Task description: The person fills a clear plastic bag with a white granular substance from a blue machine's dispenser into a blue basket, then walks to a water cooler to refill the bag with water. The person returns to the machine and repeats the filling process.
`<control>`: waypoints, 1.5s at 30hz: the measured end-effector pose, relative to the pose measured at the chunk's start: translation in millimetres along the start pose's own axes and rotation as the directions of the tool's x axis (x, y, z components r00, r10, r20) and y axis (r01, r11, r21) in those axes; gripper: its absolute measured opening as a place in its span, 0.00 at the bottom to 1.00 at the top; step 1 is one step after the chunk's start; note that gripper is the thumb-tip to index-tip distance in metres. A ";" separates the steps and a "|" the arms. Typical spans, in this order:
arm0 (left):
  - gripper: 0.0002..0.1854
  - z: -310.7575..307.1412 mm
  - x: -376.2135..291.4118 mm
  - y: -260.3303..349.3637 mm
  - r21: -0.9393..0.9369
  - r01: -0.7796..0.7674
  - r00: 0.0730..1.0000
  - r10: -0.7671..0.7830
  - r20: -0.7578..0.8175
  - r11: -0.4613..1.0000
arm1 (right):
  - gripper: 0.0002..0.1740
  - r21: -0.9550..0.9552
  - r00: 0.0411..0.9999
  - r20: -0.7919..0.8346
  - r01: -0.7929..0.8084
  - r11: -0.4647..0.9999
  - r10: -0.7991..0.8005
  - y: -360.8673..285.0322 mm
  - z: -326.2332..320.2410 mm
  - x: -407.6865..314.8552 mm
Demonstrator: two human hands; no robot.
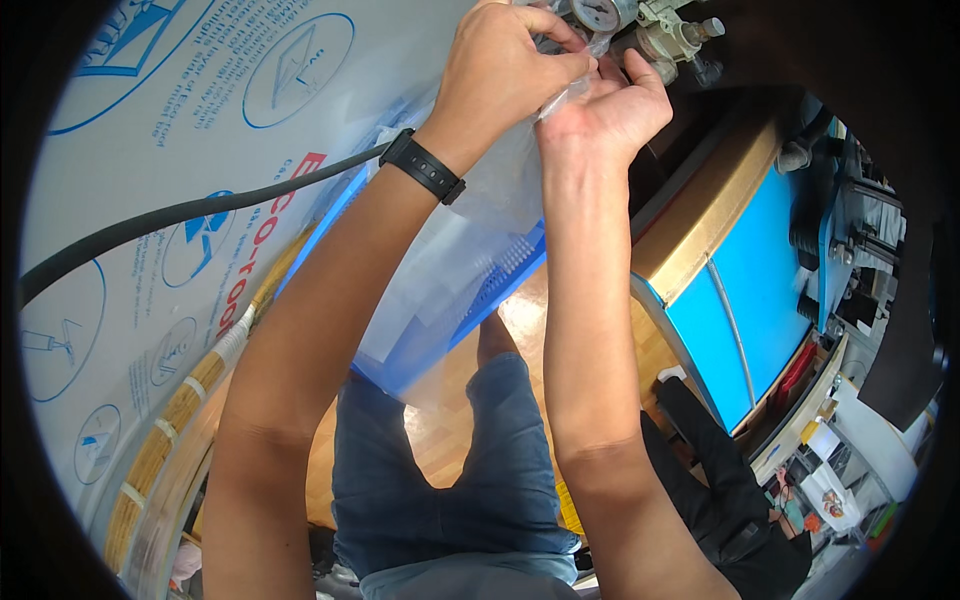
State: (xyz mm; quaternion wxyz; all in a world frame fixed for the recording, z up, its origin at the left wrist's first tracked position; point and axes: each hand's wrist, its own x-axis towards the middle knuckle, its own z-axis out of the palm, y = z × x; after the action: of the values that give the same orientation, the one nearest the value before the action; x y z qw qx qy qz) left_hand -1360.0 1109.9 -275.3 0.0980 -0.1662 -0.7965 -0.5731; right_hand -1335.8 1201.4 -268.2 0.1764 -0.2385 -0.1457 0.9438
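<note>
My left hand (517, 64), with a black watch strap (424, 166) on its wrist, pinches the gathered top of a clear plastic bag (491, 191) between thumb and fingers. Close beside it, my right hand (611, 105) is turned palm up and touches the gathered plastic. Its thumb stands apart, and its fingers are partly hidden behind the plastic and my left hand. Below the hands the bag hangs down in front of a blue perforated plastic basket (491, 289). Whether the bag has anything in it cannot be made out.
A pressure gauge (598, 13) with metal fittings (671, 41) is just beyond my hands. A black hose (202, 206) crosses a printed sheet (187, 97) on the left. To the right stands a blue panel with a gold edge (701, 217). A person in black clothing (720, 495) is at lower right.
</note>
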 end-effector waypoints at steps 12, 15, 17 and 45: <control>0.09 0.3 -3.8 -5.2 -0.038 0.040 0.999 -0.041 -0.031 0.998 | 0.18 -0.160 0.997 0.010 0.077 0.984 -0.077 6.2 4.4 -2.7; 0.09 4.4 -6.2 -5.8 -0.064 -0.001 0.997 -0.004 -0.073 0.998 | 0.18 -0.133 0.995 -0.021 0.096 0.987 -0.099 5.9 5.0 -0.2; 0.08 6.2 -8.3 -7.1 -0.076 0.002 0.995 -0.010 -0.102 0.997 | 0.18 -0.147 0.996 -0.035 0.082 0.986 -0.088 4.6 4.9 -1.3; 0.07 13.9 -40.3 -26.3 -0.283 -0.010 0.964 -0.066 -0.258 0.959 | 0.09 -0.646 0.974 0.014 0.183 0.741 -0.228 0.7 -9.5 2.7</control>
State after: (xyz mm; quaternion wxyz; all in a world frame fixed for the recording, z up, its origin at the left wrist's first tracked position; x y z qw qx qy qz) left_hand -1332.1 1109.4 -317.0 0.1710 -0.0890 -0.6887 -0.6990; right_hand -1333.5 1203.7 -277.5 0.1916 -0.2978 -0.4796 0.8029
